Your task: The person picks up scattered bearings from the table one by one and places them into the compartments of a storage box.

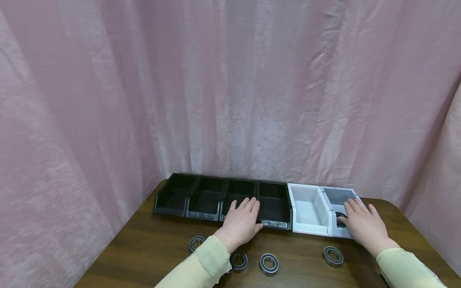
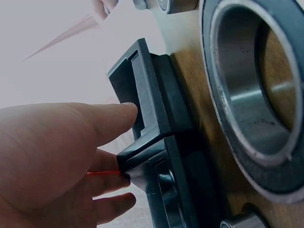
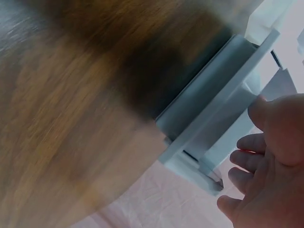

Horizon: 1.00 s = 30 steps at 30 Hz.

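My left hand (image 1: 240, 222) is held over the front edges of the black bins (image 1: 274, 203), its fingers extended and nothing in its grasp. In the left wrist view the thumb and fingers of that hand (image 2: 61, 161) are close to a black bin's rim (image 2: 152, 90). On the right, my right hand (image 1: 367, 226) hovers at the light grey bin (image 1: 335, 197), fingers spread and holding nothing. A dark ring (image 1: 339, 215) lies inside that bin, partly covered by the thumb. The right wrist view shows the fingertips beside the grey bin's wall (image 3: 209, 109).
On the wooden table (image 1: 295, 256) in front of the bins lie metal bearings: one at left (image 1: 194, 241) partly behind the left sleeve, a bearing (image 1: 245, 263) beside it, another bearing (image 1: 275, 265), and a bearing (image 1: 339, 259) near the right hand. A white bin (image 1: 310, 216) adjoins the grey one. Pink curtain (image 1: 230, 88) hangs behind.
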### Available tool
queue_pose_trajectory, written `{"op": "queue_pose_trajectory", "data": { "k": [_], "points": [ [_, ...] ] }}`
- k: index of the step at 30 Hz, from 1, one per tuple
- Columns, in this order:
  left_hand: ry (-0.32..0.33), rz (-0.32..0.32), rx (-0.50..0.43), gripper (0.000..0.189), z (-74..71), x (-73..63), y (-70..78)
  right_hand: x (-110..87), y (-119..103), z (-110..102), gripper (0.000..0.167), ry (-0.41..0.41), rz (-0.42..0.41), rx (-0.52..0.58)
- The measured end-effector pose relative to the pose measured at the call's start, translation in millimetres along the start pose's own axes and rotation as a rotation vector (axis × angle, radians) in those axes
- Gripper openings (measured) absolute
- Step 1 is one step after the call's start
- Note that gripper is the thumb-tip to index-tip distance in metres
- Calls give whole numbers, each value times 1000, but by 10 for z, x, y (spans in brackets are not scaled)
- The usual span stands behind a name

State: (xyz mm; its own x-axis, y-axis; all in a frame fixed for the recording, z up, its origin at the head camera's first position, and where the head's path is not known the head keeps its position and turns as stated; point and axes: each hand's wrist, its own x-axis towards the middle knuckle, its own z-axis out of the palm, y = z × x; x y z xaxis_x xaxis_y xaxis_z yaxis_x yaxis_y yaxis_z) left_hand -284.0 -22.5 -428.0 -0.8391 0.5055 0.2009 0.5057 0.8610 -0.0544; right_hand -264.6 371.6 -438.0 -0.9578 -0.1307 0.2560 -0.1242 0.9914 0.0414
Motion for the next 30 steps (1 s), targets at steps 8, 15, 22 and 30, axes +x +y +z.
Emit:
{"op": "queue_pose_trajectory", "data": {
  "k": [8,15,22,30],
  "points": [
    [7,1,3,72,-12,-16,-31,-172,-66,-102,61,53,-35,-16],
    [13,8,-11,71,6,-20,-29,-354,-127,-189,60,86,-82,-40],
    [20,11,1,72,-21,-20,-25,-512,-189,-221,64,92,-99,-30],
    [19,7,-2,72,4,-23,-11,-626,-286,-218,74,144,-117,-16]
  ]
}}
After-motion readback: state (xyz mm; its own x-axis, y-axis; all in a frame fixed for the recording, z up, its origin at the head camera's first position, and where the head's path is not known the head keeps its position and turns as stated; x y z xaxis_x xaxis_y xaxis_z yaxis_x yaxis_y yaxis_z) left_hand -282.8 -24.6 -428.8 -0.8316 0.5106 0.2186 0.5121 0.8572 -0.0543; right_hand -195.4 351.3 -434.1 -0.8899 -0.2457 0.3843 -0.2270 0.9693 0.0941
